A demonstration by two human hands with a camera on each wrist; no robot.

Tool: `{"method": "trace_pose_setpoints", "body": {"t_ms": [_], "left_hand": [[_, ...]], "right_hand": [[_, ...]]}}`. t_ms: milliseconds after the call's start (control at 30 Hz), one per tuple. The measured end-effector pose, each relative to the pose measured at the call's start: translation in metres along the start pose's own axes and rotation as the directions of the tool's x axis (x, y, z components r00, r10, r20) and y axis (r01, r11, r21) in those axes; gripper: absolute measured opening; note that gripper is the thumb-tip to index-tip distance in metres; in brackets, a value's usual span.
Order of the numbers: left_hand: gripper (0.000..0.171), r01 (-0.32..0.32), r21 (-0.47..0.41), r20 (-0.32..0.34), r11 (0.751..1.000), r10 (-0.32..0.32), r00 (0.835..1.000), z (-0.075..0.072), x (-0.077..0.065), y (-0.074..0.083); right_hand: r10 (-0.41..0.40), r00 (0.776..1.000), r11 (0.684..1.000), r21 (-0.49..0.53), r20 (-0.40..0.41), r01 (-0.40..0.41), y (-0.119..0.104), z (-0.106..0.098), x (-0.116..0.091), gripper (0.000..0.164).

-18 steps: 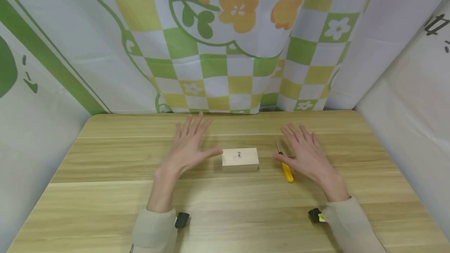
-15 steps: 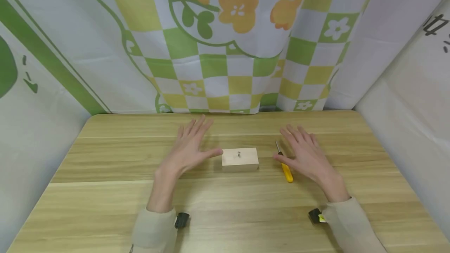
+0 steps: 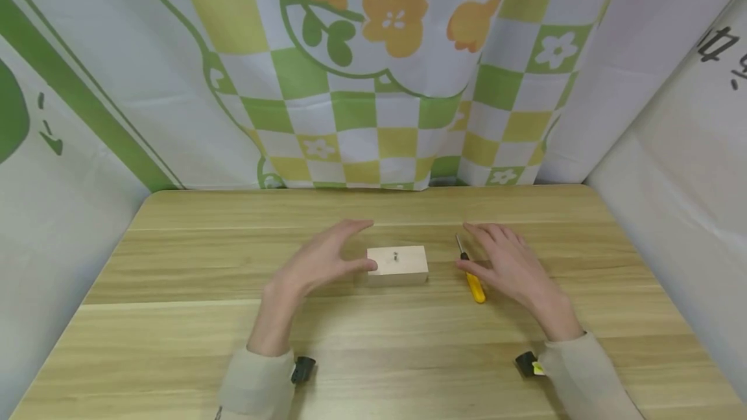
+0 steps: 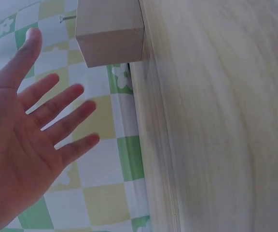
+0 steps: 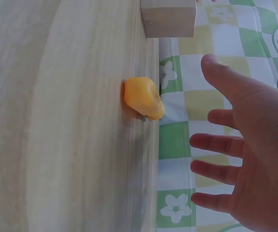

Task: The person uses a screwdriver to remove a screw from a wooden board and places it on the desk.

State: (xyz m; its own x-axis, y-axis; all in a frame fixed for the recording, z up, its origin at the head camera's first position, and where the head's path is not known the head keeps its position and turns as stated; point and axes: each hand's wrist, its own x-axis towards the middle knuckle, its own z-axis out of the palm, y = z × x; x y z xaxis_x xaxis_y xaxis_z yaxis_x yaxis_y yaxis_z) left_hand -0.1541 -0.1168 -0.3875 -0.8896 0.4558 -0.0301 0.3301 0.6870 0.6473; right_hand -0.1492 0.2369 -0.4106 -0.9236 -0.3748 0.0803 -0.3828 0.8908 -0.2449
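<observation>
A pale wooden block (image 3: 405, 266) lies on the table, with a small screw (image 3: 395, 256) standing up from its top; the left wrist view shows this screw (image 4: 68, 18) in profile. My left hand (image 3: 318, 261) hovers at the block's left end, fingers extended and spread from the thumb, whose tip overlaps the block's edge in the head view. To the right lies a screwdriver (image 3: 475, 288) with a yellow handle, its shaft pointing away from me. My right hand (image 3: 513, 271) is held above and beside it, fingers loosely extended, thumb passing over the tool. Both palms hold nothing.
The wood-grain table (image 3: 175, 342) reaches back to a checked floral curtain (image 3: 356, 109). White cloth walls rise at both sides. Each wrist wears a small black camera, such as the left one (image 3: 303, 370).
My left hand's spread fingers have come down and turned toward the block, its thumb shifting slightly right. My right fingers have dipped a little. The block and screwdriver stay in place.
</observation>
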Motion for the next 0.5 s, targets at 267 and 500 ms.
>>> {"method": "trace_pose_setpoints", "body": {"t_ms": [267, 500], "left_hand": [[0.073, -0.023, -0.010, 0.053, 1.000, 0.023, 0.998, 0.007, 0.003, 0.005], [0.072, -0.026, 0.000, 0.081, 1.000, 0.026, 0.996, 0.013, 0.007, 0.008]], "right_hand": [[-0.025, 1.000, 1.000, -0.004, -0.005, 0.025, 0.000, -0.001, -0.003, 0.073], [-0.046, 0.999, 0.999, 0.004, 0.008, 0.046, -0.001, 0.000, -0.006, 0.071]]}}
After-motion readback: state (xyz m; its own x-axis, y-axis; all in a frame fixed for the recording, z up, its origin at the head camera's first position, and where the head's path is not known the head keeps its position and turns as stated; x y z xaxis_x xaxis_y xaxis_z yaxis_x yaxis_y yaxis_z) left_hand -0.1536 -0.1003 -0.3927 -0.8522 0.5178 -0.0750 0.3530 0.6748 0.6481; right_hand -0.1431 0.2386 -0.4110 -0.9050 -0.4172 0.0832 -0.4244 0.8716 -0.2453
